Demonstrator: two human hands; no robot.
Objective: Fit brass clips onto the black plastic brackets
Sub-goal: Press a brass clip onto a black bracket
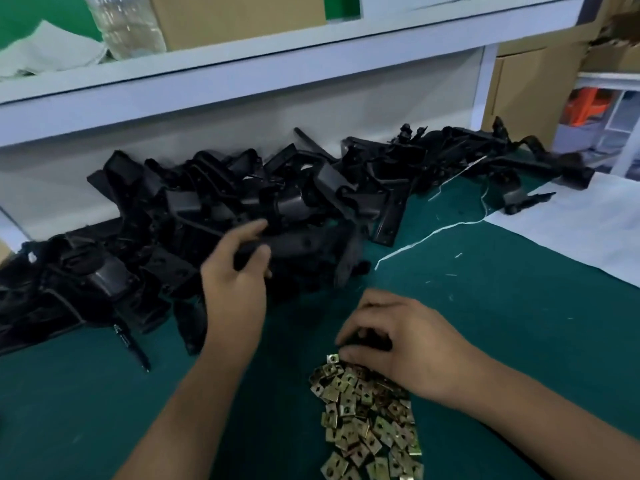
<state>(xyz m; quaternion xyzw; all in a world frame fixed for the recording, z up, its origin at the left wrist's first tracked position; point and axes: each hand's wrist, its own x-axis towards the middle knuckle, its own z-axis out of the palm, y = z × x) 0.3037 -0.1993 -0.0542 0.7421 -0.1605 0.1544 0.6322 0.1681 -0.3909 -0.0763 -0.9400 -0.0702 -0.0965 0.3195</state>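
Note:
A long heap of black plastic brackets lies along the back of the green mat, from the left edge to the far right. My left hand reaches into the heap, thumb and fingers closed around one black bracket at its near edge. A pile of several small brass clips lies on the mat at the bottom centre. My right hand rests palm down on the top of that pile, fingers curled onto the clips; what sits under the fingertips is hidden.
A black pen lies on the green mat left of my left forearm. White string trails across the mat. White sheet covers the right side. A white shelf overhangs the back, carrying a plastic bottle and cardboard box.

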